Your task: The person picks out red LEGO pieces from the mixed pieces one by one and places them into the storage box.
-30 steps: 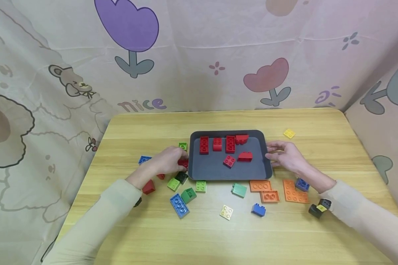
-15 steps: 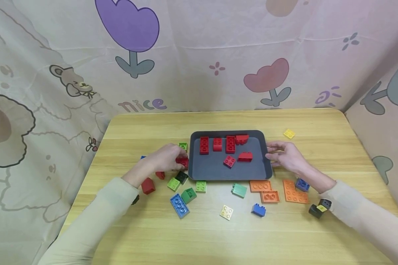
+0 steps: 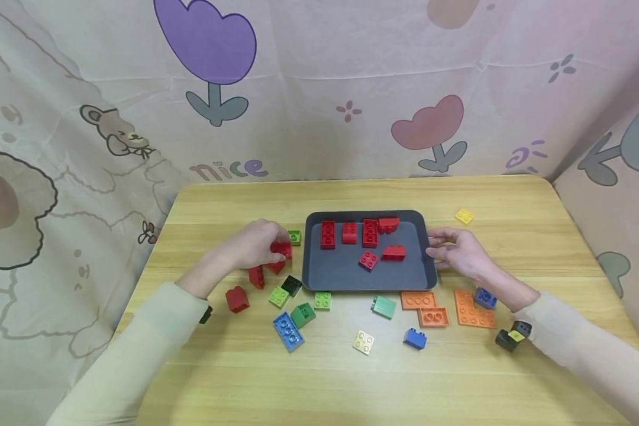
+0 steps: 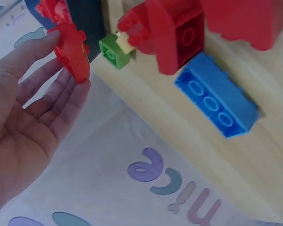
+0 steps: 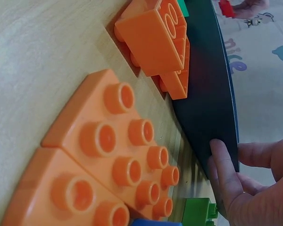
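My left hand pinches a red brick between thumb and fingertips, left of the dark grey tray. Close below that hand, in the head view, more red bricks lie on the table, including one standing narrow and one further left. My right hand touches the tray's right end with its fingers extended; in the right wrist view a fingertip lies against the tray's outer wall. Several red bricks lie inside the tray, among them a 2x2 brick.
Near the tray's front are a black brick, light green bricks, a teal brick and orange bricks. A blue brick shows in the left wrist view. A yellow brick sits at the back right. A patterned cloth hangs behind the table.
My left hand has moved left and away from the tray's side, carrying the red brick. Red bricks under the hand have come into view. The right hand and tray stay put.
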Action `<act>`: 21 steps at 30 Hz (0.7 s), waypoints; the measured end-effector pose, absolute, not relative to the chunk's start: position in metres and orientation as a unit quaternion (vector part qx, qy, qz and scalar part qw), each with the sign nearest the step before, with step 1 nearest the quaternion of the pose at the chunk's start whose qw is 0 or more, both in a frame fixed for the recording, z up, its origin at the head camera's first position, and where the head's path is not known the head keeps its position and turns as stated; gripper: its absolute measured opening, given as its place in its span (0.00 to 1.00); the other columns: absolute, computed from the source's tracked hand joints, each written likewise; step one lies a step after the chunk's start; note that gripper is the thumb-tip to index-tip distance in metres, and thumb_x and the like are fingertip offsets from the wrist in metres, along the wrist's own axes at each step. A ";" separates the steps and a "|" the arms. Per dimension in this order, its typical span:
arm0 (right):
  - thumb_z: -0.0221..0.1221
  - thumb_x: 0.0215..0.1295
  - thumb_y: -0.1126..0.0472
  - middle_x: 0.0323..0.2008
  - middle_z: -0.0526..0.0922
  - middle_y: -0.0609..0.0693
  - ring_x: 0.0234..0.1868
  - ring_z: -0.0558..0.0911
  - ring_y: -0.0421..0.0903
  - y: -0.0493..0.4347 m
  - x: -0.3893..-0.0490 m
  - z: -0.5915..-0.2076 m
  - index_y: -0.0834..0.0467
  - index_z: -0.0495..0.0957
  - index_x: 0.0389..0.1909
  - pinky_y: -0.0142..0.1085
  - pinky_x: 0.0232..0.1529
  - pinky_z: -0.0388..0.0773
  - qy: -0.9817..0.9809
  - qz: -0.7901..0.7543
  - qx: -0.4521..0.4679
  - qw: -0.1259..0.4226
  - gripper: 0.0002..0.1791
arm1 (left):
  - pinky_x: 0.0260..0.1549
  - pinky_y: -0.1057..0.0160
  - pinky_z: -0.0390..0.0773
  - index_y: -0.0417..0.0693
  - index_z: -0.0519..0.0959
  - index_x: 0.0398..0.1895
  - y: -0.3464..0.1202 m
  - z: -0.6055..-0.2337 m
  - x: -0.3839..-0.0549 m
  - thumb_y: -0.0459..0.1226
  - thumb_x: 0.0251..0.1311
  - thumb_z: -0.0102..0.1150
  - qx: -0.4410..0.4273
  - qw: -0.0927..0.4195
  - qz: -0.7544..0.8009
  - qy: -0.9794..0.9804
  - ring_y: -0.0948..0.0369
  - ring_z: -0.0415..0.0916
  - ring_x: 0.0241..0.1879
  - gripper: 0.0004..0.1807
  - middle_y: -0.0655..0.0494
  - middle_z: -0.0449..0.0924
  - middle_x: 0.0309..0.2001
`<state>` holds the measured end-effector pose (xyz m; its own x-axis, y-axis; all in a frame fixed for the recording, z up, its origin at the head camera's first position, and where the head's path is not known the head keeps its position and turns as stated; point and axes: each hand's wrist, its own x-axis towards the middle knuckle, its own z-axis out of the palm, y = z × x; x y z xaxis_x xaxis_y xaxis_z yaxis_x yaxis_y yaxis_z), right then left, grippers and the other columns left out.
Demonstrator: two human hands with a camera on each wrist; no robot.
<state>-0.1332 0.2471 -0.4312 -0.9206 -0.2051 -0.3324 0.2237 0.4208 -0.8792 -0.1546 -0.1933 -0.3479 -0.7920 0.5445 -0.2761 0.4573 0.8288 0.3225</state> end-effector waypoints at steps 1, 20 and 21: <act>0.58 0.77 0.66 0.67 0.71 0.72 0.56 0.86 0.47 0.247 -0.133 -0.431 0.71 0.61 0.77 0.39 0.50 0.91 0.819 -0.538 0.006 0.199 0.33 | 0.59 0.48 0.87 0.38 0.86 0.55 -0.193 -0.346 -0.154 0.34 0.62 0.73 0.267 0.179 0.119 0.940 0.49 0.85 0.53 0.19 0.43 0.89 0.53; 0.58 0.77 0.66 0.67 0.71 0.72 0.58 0.86 0.51 0.247 -0.133 -0.432 0.71 0.60 0.78 0.38 0.50 0.91 0.820 -0.537 0.009 0.200 0.33 | 0.57 0.54 0.88 0.41 0.84 0.62 -0.159 -0.340 -0.150 0.36 0.62 0.75 0.294 0.177 0.115 0.932 0.53 0.84 0.52 0.24 0.45 0.88 0.55; 0.58 0.78 0.66 0.68 0.71 0.72 0.58 0.86 0.51 0.247 -0.133 -0.432 0.71 0.60 0.78 0.38 0.50 0.91 0.820 -0.536 0.009 0.201 0.33 | 0.57 0.55 0.88 0.41 0.84 0.62 -0.156 -0.342 -0.150 0.36 0.62 0.74 0.297 0.178 0.111 0.932 0.54 0.84 0.52 0.24 0.46 0.87 0.55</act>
<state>-0.1334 0.2468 -0.4320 -0.9194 -0.2006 -0.3385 0.2299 0.4244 -0.8758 -0.1500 -0.1562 -0.3416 -0.7600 0.5931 -0.2658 0.5142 0.7988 0.3123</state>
